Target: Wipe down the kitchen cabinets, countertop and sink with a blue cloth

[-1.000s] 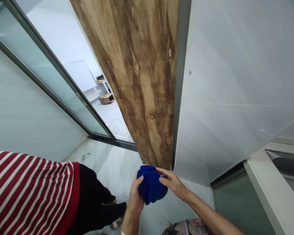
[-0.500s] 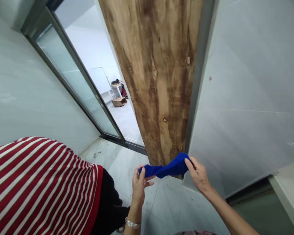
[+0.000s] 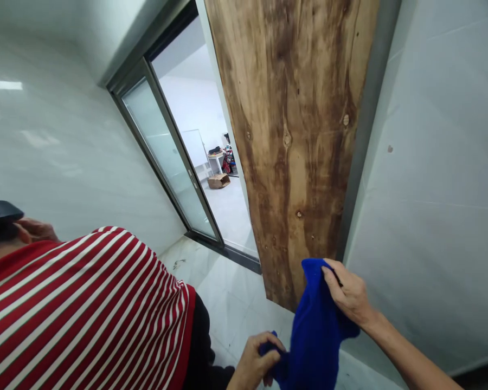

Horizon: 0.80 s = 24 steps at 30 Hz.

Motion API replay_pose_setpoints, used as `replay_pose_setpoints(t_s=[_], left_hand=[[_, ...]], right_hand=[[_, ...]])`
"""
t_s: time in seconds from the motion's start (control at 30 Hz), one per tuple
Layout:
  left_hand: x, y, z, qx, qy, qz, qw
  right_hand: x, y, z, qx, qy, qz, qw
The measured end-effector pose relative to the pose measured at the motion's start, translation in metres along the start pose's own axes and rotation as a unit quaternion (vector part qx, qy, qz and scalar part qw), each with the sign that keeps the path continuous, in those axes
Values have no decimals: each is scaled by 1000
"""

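Observation:
A deep blue cloth (image 3: 315, 330) hangs between my two hands in front of a brown wooden board (image 3: 296, 135) that leans against the wall. My right hand (image 3: 350, 295) pinches the cloth's top corner, close to the board's lower right edge. My left hand (image 3: 256, 365) is closed round the cloth's lower end near the bottom of the view. The cloth droops open between them.
A person in a red and white striped shirt (image 3: 77, 309) stands close on my left. A glass sliding door (image 3: 166, 157) opens onto another room holding a cardboard box (image 3: 218, 181). White tiled walls (image 3: 439, 189) stand on both sides.
The cloth went from a ball to stretched flat, and now hangs down. My right hand rose with one end, my left hand dropped. The view tilted upward.

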<state>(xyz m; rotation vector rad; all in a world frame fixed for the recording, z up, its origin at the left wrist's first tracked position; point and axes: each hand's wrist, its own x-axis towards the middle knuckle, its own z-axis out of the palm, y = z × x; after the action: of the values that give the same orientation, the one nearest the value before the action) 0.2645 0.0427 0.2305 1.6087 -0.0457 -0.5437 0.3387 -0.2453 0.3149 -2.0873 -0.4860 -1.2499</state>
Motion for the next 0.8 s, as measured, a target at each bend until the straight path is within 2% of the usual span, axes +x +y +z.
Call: replay_pose_setpoints(t_s=[0.1,0.2,0.33,0.43,0.5,0.53,0.6,0.63,0.7,0.8], left_hand=[[-10,-7,4,25,-28,-25,999],[-10,-16,3,80,-29,-27,996],[0,-38,-18,152,58,-17,987],[5,-41,-41,242,149,82,955],[5,-26,-55,279,199,164,925],[5,-14,-60,272,205,180,923],[3,14,-68,209,190,151,947],[1,29,-72,170,205,123,956],[-5,56,-78,90,222,94,966],[-19,79,-85,-21,176,51,983]], right_hand=[[15,3,-4,14,19,87,996],[24,13,-14,12,47,127,991],[31,26,-34,-23,79,134,988],[38,23,-48,-54,77,85,992],[45,16,-55,-71,65,31,995],[50,12,-58,-79,63,9,995],[60,6,-63,-93,65,-17,993],[65,5,-66,-101,66,-18,993],[72,8,-72,-113,65,4,991],[73,19,-84,-109,58,57,991]])
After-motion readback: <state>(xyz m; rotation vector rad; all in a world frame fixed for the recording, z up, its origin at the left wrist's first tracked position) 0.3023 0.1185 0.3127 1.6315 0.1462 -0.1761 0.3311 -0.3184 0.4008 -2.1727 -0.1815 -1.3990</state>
